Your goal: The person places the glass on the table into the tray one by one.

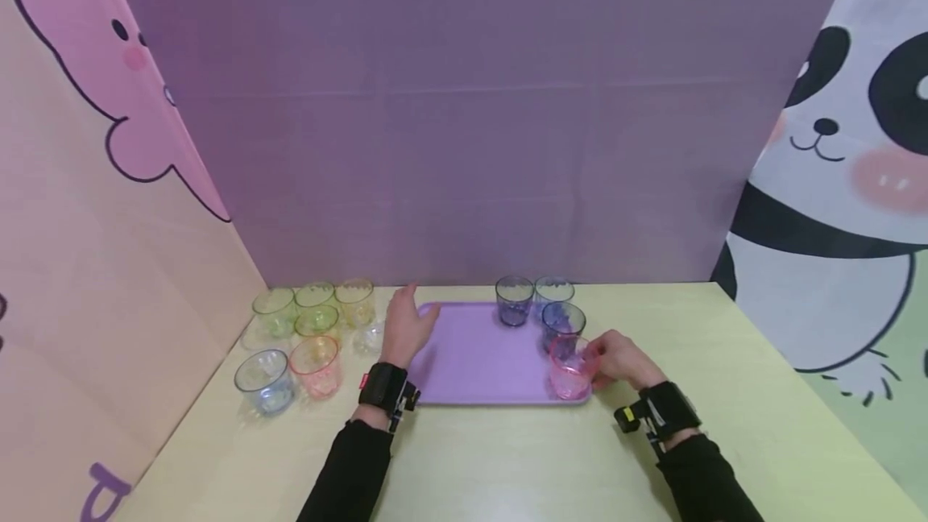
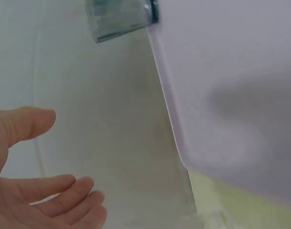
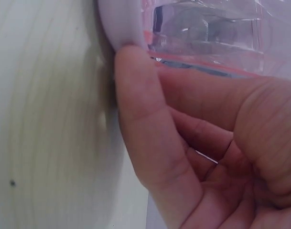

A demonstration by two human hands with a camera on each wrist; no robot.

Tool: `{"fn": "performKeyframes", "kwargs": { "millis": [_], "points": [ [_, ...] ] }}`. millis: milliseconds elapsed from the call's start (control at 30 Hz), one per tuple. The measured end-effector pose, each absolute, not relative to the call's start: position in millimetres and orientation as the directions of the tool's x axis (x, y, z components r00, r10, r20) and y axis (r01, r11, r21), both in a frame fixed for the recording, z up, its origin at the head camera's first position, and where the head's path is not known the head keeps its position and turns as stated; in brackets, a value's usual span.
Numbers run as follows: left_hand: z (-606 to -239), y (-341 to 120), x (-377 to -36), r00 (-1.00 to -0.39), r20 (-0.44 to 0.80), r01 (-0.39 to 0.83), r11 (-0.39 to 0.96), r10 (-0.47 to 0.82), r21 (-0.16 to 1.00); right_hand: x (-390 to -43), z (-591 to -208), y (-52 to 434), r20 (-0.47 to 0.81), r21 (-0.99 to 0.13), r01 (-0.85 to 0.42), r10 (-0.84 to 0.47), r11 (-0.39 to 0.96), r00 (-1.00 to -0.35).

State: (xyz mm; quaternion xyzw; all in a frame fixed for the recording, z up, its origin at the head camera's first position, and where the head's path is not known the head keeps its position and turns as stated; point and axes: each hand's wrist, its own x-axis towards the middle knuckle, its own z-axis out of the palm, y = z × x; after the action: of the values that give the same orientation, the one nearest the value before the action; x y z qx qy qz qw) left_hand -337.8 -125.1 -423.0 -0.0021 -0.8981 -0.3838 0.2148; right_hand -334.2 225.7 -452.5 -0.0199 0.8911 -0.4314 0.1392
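Down at the near right corner of the purple tray [image 1: 471, 357], at about five o'clock on its surface: a pink cup [image 1: 571, 369], upright, gripped by the right hand [image 1: 616, 361] with fingers curled round its right side — thumb and fingers pressed to the clear pink wall in the right wrist view [image 3: 207, 43], one fingertip just against the tray's rounded rim [image 3: 117, 28]. Behind the pink cup, towards twelve o'clock, three bluish cups on the tray's far right part: a dark blue cup [image 1: 563, 322] just beside it, another dark one [image 1: 514, 300] at eleven o'clock from that, a paler one [image 1: 554, 292] at the far edge. Over at the tray's left edge, nine to ten o'clock: the left hand [image 1: 404, 329], spread and relaxed, fingers straight, holding nothing — palm and fingers loose above the tabletop in the left wrist view [image 2: 40, 200], tray edge just to its right. Further left on the yellow-green table [image 1: 761, 393], off the tray: a cluster of green, yellow, clear, red-rimmed and blue cups [image 1: 304, 337].
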Motion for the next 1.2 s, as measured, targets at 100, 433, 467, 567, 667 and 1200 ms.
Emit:
{"fn": "performKeyframes", "kwargs": {
  "millis": [100,433,467,567,667,1200],
  "points": [
    [-424.2,-131.2,-333.9,-0.890,0.423,0.156,0.760,-0.169,0.631,-334.0,-454.0,226.0,-0.223,-0.778,0.071,-0.168,0.624,-0.960],
    [-421.5,-151.8,-326.2,-0.855,0.460,0.048,0.846,-0.239,0.530,-337.2,-452.4,223.4,-0.242,-0.781,0.094,-0.161,0.617,-0.957],
    [-422.3,-153.3,-326.2,-0.855,0.460,0.037,0.858,-0.237,0.512,-337.2,-452.2,223.5,-0.247,-0.781,0.098,-0.160,0.616,-0.956],
    [-426.1,-157.3,-326.6,-0.857,0.460,0.014,0.884,-0.230,0.468,-336.7,-451.7,224.3,-0.247,-0.780,0.103,-0.153,0.617,-0.957],
    [-430.3,-161.7,-326.9,-0.857,0.455,-0.010,0.890,-0.243,0.457,-335.5,-451.9,225.1,-0.246,-0.775,0.103,-0.148,0.624,-0.958],
    [-445.4,-169.9,-331.8,-0.850,0.421,-0.047,0.843,-0.316,0.537,-332.7,-451.3,225.1,-0.218,-0.755,0.076,-0.140,0.652,-0.966]
  ]
}}
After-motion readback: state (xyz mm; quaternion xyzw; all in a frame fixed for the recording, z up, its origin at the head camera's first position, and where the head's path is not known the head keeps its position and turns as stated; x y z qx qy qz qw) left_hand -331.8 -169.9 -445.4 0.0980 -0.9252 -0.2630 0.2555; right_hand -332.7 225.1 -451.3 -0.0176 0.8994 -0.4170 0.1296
